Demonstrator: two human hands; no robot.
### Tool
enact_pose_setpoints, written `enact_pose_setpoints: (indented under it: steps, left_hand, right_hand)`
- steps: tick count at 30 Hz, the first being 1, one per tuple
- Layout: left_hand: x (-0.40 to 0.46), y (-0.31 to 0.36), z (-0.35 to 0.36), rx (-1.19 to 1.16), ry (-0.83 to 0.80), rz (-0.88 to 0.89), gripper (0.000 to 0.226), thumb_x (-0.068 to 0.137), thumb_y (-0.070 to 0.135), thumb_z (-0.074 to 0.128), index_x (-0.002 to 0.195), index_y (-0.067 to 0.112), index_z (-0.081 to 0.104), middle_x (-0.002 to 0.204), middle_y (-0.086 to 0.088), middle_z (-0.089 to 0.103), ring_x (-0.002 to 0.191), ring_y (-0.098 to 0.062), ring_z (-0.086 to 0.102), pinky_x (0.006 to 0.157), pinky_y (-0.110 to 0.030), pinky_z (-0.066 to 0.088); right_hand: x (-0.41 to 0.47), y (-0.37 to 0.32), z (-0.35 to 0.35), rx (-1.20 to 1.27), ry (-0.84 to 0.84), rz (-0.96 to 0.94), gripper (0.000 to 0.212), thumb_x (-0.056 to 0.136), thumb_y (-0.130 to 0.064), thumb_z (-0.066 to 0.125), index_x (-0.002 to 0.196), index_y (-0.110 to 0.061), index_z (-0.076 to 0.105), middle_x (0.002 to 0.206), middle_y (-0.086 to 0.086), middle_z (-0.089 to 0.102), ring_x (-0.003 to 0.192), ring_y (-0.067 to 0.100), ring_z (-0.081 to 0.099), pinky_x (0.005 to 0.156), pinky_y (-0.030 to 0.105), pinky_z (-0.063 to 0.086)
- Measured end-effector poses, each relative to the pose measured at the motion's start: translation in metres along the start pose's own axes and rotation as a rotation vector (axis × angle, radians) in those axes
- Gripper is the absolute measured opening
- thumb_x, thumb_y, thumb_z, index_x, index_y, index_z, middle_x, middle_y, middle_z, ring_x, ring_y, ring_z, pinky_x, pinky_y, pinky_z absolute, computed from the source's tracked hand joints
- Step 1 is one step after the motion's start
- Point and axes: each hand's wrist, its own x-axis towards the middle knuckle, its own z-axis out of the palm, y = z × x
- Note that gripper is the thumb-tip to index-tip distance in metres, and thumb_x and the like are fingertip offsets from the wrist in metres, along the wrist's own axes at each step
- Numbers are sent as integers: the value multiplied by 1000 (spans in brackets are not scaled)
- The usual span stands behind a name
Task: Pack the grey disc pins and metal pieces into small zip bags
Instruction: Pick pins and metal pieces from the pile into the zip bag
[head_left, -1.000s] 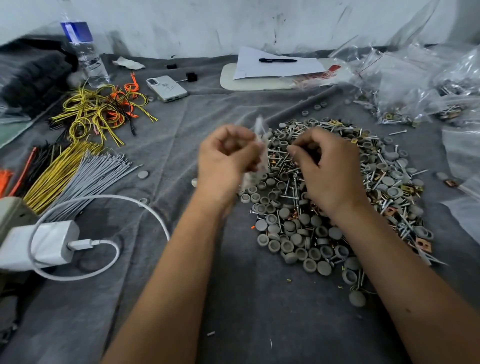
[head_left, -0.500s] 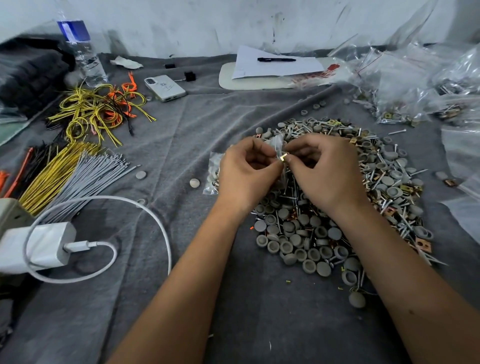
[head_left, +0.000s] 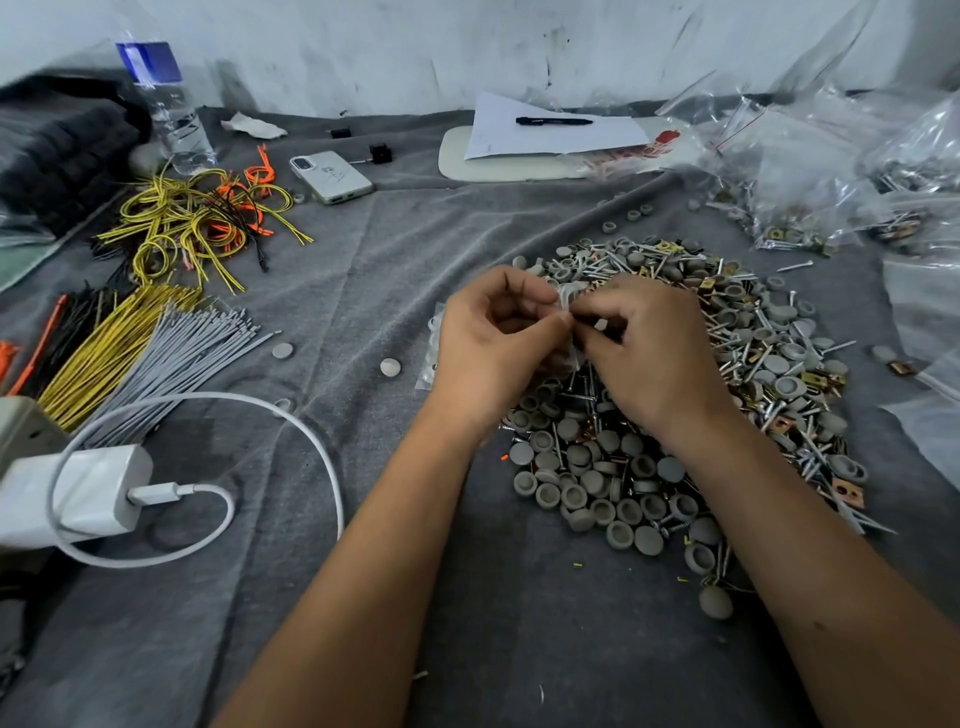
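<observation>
A big heap of grey disc pins (head_left: 597, 483), screws and brass metal pieces (head_left: 810, 379) lies on the grey cloth at centre right. Above its near-left part, my left hand (head_left: 493, 343) and my right hand (head_left: 649, 353) meet and both pinch the top of a small clear zip bag (head_left: 566, 299). Most of the bag is hidden between the fingers. Another small bag with parts (head_left: 431, 358) lies on the cloth just behind my left hand.
Filled clear bags (head_left: 795, 176) pile up at back right. Yellow, orange and grey cable ties (head_left: 156, 338) spread at left. A white charger with cable (head_left: 78, 493) sits near left. A phone (head_left: 330, 176), water bottle (head_left: 166, 109), and paper with pen (head_left: 550, 130) lie at the back.
The hands came together and dropped lower over the heap, from apart with the bag raised to pinching its top between them. A brass piece seen at the fingertips half a second ago is out of sight.
</observation>
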Motion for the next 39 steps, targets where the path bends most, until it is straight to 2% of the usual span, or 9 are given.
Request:
enact_pose_setpoints:
  steps: [2,8,14,18,23,27,30,34,39]
  left_hand:
    - [0,1,-1,-19,33,-7,16,86,-11,71,95,2,64,74,-8,66,57,-16,64,55,-25,54]
    - [4,-1,-3,33,192,-49,17,85,-7,73,89,7,65,71,-4,67,57,-14,63,55,-26,53]
    - [4,0,-2,44,212,-61,17,85,-8,72,89,7,65,72,-7,67,58,-15,62,56,-27,53]
    - [2,1,-1,41,211,-64,16,85,-9,72,91,4,65,74,-10,66,58,-15,62,56,-26,53]
    - [2,1,-1,42,207,-61,15,86,-9,73,95,0,64,73,-8,66,57,-13,62,55,-25,53]
    - [3,1,-2,57,203,-59,16,85,-7,74,92,5,65,72,-6,66,60,-15,62,58,-28,54]
    - [4,0,-3,61,200,-54,17,85,-6,74,91,6,65,71,-5,66,60,-15,62,57,-26,53]
    - [3,-1,-3,69,185,-56,15,85,-6,74,92,6,66,72,-5,66,60,-14,63,56,-26,53]
    - [2,2,-2,55,179,-71,15,86,-7,73,94,3,65,73,-7,66,57,-12,63,55,-22,52]
  right_hand:
    - [1,1,1,-58,-34,-28,14,91,-16,75,104,-15,81,93,6,68,96,25,58,86,41,47]
    - [5,6,-5,-206,156,50,16,96,-24,70,105,-14,77,102,4,71,106,24,55,86,24,31]
    - [4,9,2,-485,-71,39,38,99,-29,62,136,-20,62,138,-2,60,132,27,39,104,48,38]
    - [4,9,7,-550,-164,-9,44,102,-27,55,146,-28,53,151,-11,51,140,23,32,102,50,29]
    - [5,9,7,-463,-103,24,35,96,-20,65,131,-25,65,130,-6,65,130,22,44,100,47,31]
    - [6,6,0,-300,-26,39,25,87,-11,77,112,-16,76,110,2,74,112,25,61,101,50,46]
    - [4,3,-3,-162,25,44,23,85,-6,80,107,-13,78,99,3,77,91,16,70,89,32,57]
    - [4,2,-3,-27,105,92,15,84,-12,83,98,-17,79,85,-8,73,75,-5,64,71,3,47]
    - [4,5,-1,164,185,152,12,84,-17,85,93,-21,77,79,-13,72,71,-1,69,67,13,55]
